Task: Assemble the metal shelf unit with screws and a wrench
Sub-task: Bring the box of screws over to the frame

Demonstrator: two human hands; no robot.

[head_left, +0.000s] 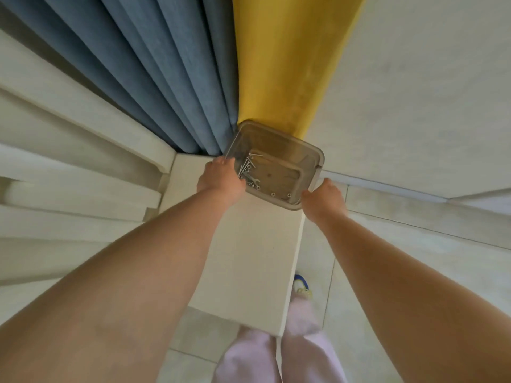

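We hold the tub (279,172) at its two sides, left hand (221,178) clasping one rim, right hand (325,199) the other; it sits at the far end of the white board (249,258), against the curtains (171,78); the screws (249,170) lie heaped just inside our left grip; lift level, or they slide; our fingertips are hidden behind the walls; a wrench among the screws is hard to make out; no shelf frame shows.
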